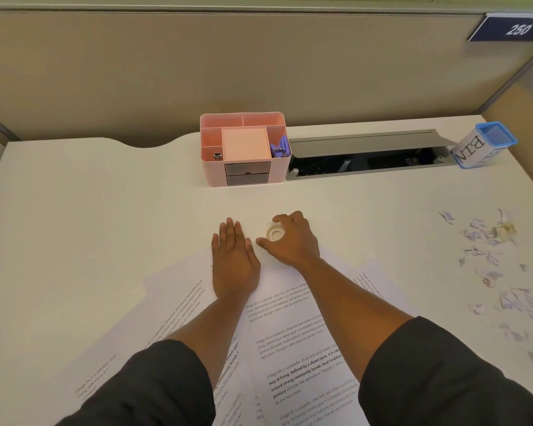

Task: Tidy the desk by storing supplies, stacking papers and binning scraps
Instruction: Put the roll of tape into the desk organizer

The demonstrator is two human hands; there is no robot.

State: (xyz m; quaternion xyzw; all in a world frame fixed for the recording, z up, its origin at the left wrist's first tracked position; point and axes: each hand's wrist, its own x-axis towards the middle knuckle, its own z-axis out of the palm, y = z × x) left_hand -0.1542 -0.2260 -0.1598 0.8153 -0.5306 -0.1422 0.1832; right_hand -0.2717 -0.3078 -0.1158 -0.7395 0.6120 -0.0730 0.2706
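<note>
From where I sit, my left hand [233, 256] lies flat and spread, holding nothing, pressing the top edge of the loose papers [290, 348]. Just right of it, my right hand [290, 241] curls around the roll of tape [275, 233] on the desk [90, 210], fingers on its rim; whether the grip is firm I cannot tell. A loose pinch could drop the roll before it reaches the pink organizer [243, 149] behind. Farther right, a sleeve sweep could scatter the scraps [499, 272] away from the bin [483, 146].

Left hand [233, 256] flat, fingers together — right hand [291, 241] clawed, fingers spread, palm down.
</note>
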